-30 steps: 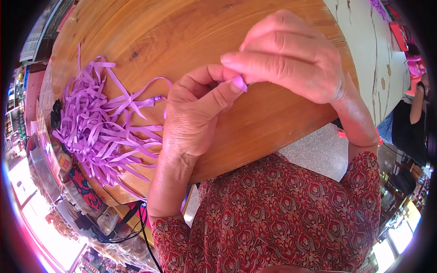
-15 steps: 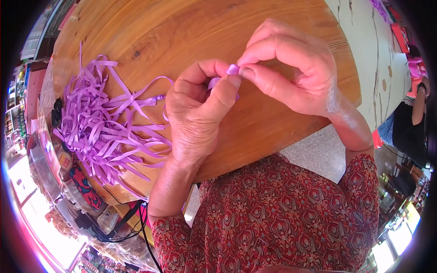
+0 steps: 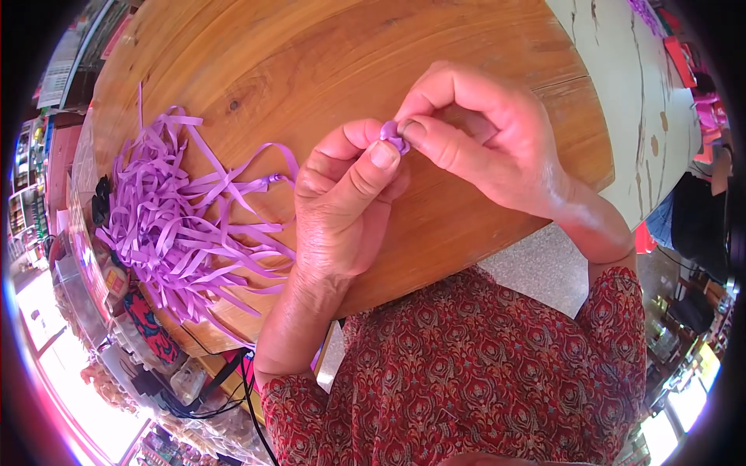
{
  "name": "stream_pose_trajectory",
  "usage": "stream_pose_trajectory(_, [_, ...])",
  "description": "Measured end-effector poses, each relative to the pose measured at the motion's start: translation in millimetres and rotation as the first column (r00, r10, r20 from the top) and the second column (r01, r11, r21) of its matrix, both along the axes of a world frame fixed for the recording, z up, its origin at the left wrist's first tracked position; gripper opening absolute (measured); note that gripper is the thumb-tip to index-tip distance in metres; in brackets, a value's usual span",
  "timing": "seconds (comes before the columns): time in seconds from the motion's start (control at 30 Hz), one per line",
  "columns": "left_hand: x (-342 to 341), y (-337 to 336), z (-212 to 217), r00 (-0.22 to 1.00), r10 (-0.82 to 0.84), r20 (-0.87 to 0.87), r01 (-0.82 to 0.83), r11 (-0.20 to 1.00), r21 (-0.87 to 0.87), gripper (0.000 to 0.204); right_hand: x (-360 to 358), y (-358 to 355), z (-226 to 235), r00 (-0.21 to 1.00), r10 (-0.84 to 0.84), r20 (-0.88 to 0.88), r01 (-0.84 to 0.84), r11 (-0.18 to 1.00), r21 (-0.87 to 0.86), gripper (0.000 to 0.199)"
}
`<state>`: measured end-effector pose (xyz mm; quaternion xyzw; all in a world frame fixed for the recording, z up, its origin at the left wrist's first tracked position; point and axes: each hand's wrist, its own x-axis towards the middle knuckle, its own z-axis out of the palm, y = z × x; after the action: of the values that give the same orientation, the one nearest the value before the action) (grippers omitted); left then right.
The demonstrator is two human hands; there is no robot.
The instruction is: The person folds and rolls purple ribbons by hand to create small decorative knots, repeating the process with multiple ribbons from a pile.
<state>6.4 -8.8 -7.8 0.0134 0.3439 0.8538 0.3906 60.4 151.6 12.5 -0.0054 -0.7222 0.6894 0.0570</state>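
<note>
Above a round wooden table [image 3: 326, 62], both my hands pinch one small folded piece of purple ribbon [image 3: 393, 135]. My left hand [image 3: 346, 202] holds it between thumb and bent forefinger from below. My right hand [image 3: 482, 144] grips it from the right with thumb and fingertips. Most of the piece is hidden by the fingers. A loose heap of purple ribbon strips [image 3: 183, 225] lies on the table to the left of my left hand.
The table edge curves close to my red patterned clothing. Left of the table are shelves with packaged goods [image 3: 101, 326] and black cables [image 3: 233, 388]. A pale painted surface [image 3: 645, 85] lies to the right, with another person [image 3: 699, 210] beyond it.
My right hand has drawn in and lowered toward my left, and the fingertips of both now meet on the ribbon piece. The heap of strips has not moved.
</note>
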Motion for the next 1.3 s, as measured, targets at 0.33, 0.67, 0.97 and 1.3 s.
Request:
stream_pose_trajectory(0.33, [-1.2,-1.3,0.5,0.997,0.005,-0.075,-0.004,1.000,0.006,0.013,-3.7,5.5,2.2,0.898,0.085,-0.431,0.081,0.932,0.353,0.017])
stream_pose_trajectory(0.67, [-2.9,-2.6,-0.7,0.994,-0.027,-0.105,0.025,1.000,-0.019,0.013,-4.3,7.2,1.3,0.887,0.078,-0.456,0.093,0.935,0.342,0.017])
stream_pose_trajectory(0.97, [-0.6,-0.8,-0.1,0.988,-0.048,-0.144,0.045,0.999,-0.020,0.018,1.0,6.7,-3.8,0.974,-0.016,-0.227,0.023,0.999,0.025,0.012])
stream_pose_trajectory(1.3, [8.2,-3.6,8.5,0.885,-0.010,-0.465,-0.147,0.942,-0.301,0.015,3.3,8.7,1.3,0.999,-0.008,-0.036,0.005,0.996,-0.085,0.010])
